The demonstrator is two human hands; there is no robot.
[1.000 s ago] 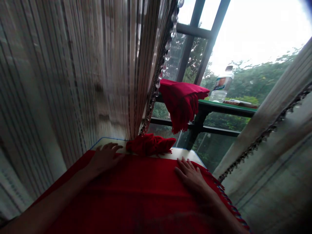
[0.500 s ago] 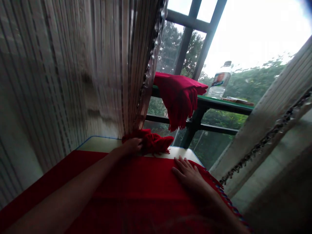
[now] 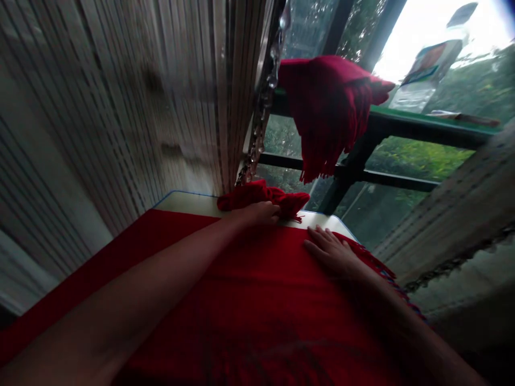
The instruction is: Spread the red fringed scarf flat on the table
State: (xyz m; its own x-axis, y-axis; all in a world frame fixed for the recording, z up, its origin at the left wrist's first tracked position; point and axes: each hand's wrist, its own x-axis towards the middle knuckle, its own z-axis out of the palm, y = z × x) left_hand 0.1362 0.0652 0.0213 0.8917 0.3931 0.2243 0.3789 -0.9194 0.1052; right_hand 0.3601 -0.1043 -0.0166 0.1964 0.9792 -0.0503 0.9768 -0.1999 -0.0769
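A large red fringed shawl (image 3: 257, 289) is spread over a white table (image 3: 185, 202), its far edge a little short of the table's far edge. My left hand (image 3: 261, 212) rests along that far edge, its partly seen fingers stretched to the right and lying low on the fabric. Just beyond it sits a bunched red fringed scarf (image 3: 289, 201), part of which my hand hides. My right hand (image 3: 332, 249) lies flat on the shawl near its far right corner, fingers spread and pointing away from me.
Over the green window ledge (image 3: 434, 124) hangs another red fringed scarf (image 3: 325, 107). A clear plastic bottle (image 3: 430, 69) and a small flat item (image 3: 458, 116) stand farther right. Striped curtains with bead trim (image 3: 120, 107) close in on the left, and a pale curtain (image 3: 454, 214) on the right.
My left hand has slid right along the shawl's far edge, from the bunched scarf's left end to its middle. My right hand keeps its place. The view has shifted down and left.
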